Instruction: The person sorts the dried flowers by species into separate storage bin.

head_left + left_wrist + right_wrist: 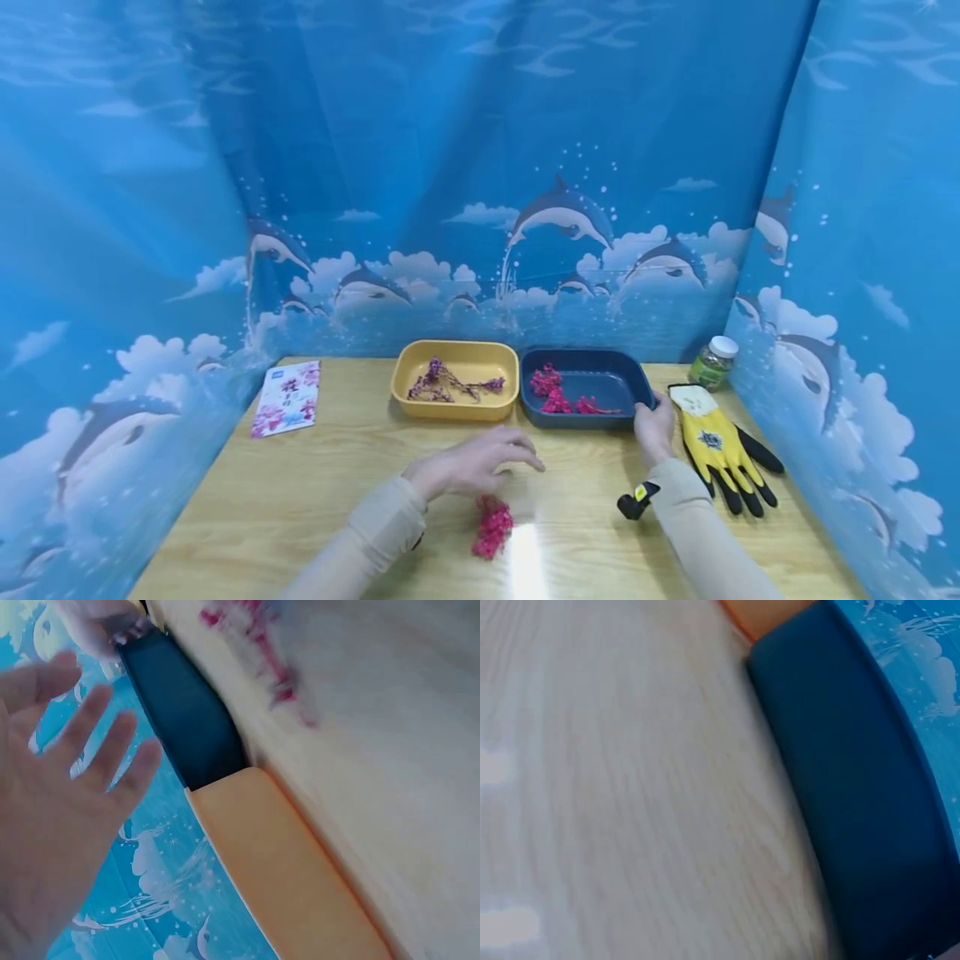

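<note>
My left hand (pixel 480 462) hovers over the table with its fingers loosely spread and nothing in them; the left wrist view shows the same bare hand (pixel 75 772). Just below it in the head view lies a sprig of pink dried flowers (pixel 492 527), blurred in the left wrist view. At the back right, my right hand (pixel 655 427) grips the right end of a navy blue tray (pixel 600 421), which holds more pink dried flowers (pixel 551 387). Against that tray's left side stands a yellow tray (pixel 457 410) with purple dried flowers (pixel 442 385) inside.
Right of the navy tray lies a yellow and black work glove (pixel 712 442), with a white-lidded jar (pixel 713 363) behind it. A floral printed card (pixel 287 398) lies at the table's back left. A blue dolphin-print curtain (pixel 420 167) encloses the table's back and sides.
</note>
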Available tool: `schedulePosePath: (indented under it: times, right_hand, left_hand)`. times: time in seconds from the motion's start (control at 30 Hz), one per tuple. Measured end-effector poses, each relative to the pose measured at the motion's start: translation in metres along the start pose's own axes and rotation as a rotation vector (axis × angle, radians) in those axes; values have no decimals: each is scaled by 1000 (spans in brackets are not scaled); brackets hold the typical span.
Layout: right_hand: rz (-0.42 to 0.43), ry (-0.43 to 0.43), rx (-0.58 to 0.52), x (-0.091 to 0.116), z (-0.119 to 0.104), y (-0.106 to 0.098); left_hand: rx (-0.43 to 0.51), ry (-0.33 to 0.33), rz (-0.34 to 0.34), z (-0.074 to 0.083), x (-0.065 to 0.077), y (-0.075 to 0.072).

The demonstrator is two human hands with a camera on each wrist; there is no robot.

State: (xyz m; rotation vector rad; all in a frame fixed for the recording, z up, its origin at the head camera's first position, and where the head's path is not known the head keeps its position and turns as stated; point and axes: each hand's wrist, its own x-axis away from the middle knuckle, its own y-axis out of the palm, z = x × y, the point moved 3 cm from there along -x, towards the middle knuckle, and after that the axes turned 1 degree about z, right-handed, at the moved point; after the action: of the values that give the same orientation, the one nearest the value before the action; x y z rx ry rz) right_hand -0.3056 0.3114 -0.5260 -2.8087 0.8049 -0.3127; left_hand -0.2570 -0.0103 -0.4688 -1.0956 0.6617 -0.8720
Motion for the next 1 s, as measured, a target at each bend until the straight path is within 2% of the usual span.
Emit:
schedulePosePath:
  times: [0.1, 0.23, 0.33, 0.4, 0.57, 0.83, 1.0]
  right_hand:
    - [20, 6, -61, 0, -3, -1]
    - [35, 25, -120, 1, -7, 1]
    - [45, 48, -208, 3, -8, 4]
    - [59, 61, -276, 3, -9, 6]
    - [114, 84, -379, 4, -10, 11]
    - [176, 95, -439, 8, -10, 15]
    - [163, 81, -440, 9, -12, 18]
  left_hand:
    - [1, 22, -111, 5, 21, 9]
    - [-14, -54, -184, 9, 40, 14]
    - [-4, -105, -204, 9, 49, 19]
    - [-7, -112, -199, 9, 53, 24]
    - [-89, -60, -148, 9, 55, 35]
    - [-161, -71, -86, 6, 56, 41]
    - [-177, -73, -50, 5, 57, 44]
